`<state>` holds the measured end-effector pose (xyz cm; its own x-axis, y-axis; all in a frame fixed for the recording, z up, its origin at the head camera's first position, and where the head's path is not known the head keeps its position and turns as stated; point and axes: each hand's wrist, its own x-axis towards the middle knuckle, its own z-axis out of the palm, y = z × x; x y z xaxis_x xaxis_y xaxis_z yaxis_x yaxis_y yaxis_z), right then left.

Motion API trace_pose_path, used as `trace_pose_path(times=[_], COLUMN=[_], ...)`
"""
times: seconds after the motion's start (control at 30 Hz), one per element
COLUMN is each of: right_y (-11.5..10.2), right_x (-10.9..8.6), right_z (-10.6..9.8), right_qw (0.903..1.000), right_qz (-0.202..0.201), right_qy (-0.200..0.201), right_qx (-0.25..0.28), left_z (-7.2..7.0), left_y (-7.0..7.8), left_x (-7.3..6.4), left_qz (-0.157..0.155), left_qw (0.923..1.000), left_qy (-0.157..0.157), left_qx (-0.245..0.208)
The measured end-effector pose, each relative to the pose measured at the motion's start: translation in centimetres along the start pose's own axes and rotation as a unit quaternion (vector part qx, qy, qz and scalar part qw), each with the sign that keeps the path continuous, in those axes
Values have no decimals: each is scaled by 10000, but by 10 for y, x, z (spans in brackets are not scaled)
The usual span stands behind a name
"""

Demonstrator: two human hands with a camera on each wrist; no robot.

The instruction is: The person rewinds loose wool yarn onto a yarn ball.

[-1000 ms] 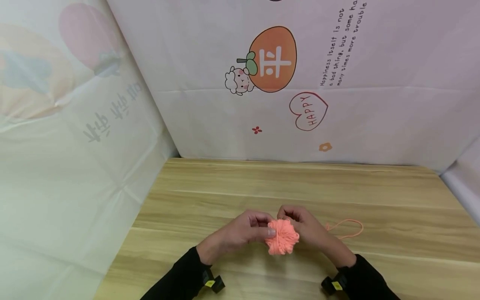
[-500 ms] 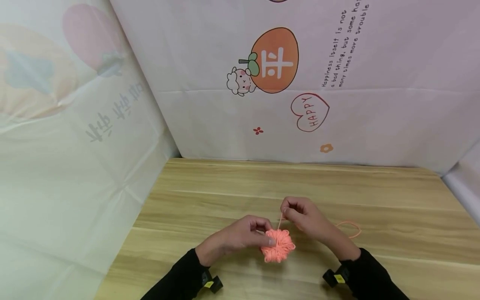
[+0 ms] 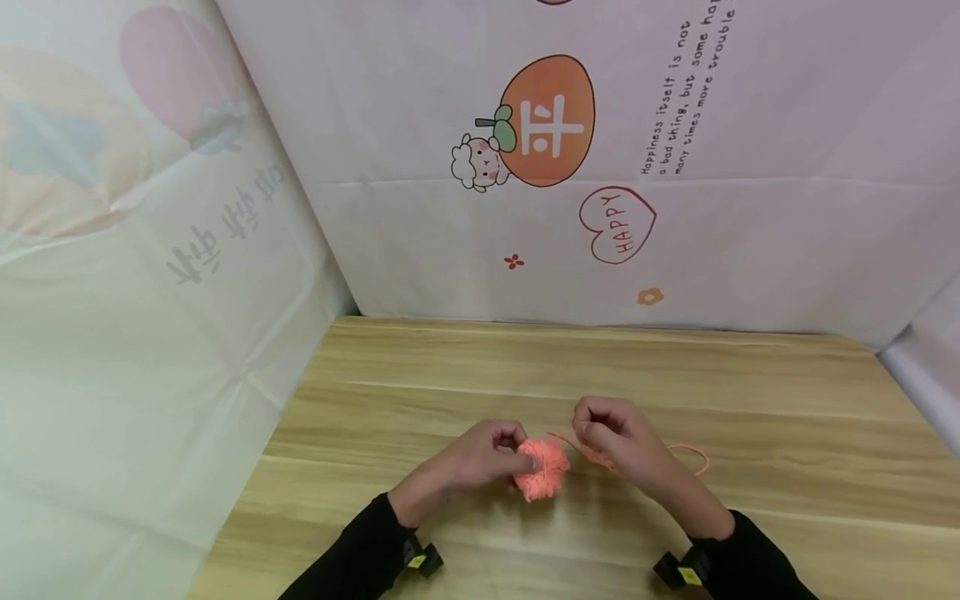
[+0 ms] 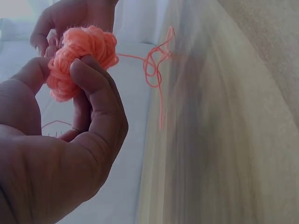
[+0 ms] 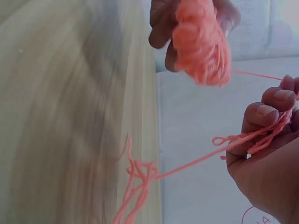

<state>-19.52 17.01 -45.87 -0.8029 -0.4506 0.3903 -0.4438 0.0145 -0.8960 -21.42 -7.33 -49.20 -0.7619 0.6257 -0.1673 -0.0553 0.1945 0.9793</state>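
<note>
Yarn bundle (image 3: 551, 479), coral pink, shows in the head view over the near part of the wooden bench (image 3: 420, 375), pinched between the thumb and fingers of the left hand (image 3: 480, 457). The right hand (image 3: 618, 437) is just apart from it on the right, fingers curled in; loose yarn (image 3: 690, 450) loops out past that wrist, and a white printed sheet (image 3: 405, 250) stands behind. In the left wrist view, bent fingers and thumb grip the bundle — clear of the bench — with the other hand beyond. In the right wrist view, a thin strand (image 5: 257, 74) runs from bundle to right fingertips — more looped yarn is gathered under those curled fingers.
</note>
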Motion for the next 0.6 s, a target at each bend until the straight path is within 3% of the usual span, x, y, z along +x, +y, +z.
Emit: trace_pose_path(times=[0.2, 0.33, 0.43, 0.6], right_y=[-3, -1, 3, 11], right_x=[-11, -18, -22, -26], right_z=[7, 14, 18, 23], right_qw=[9999, 9996, 9993, 9991], right_qz=[-156, -154, -170, -217], right_qy=[2, -19, -112, -255], right_qx=[-11, -239, -299, -260], left_z=[-2, -5, -6, -4], left_y=[-3, -3, -1, 5], left_x=[5, 10, 12, 14], left_qz=[-17, 151, 305, 558], left_qw=[9975, 9947, 9934, 9877], left_qy=[690, 1001, 1104, 936], left_qx=[136, 181, -86, -1121])
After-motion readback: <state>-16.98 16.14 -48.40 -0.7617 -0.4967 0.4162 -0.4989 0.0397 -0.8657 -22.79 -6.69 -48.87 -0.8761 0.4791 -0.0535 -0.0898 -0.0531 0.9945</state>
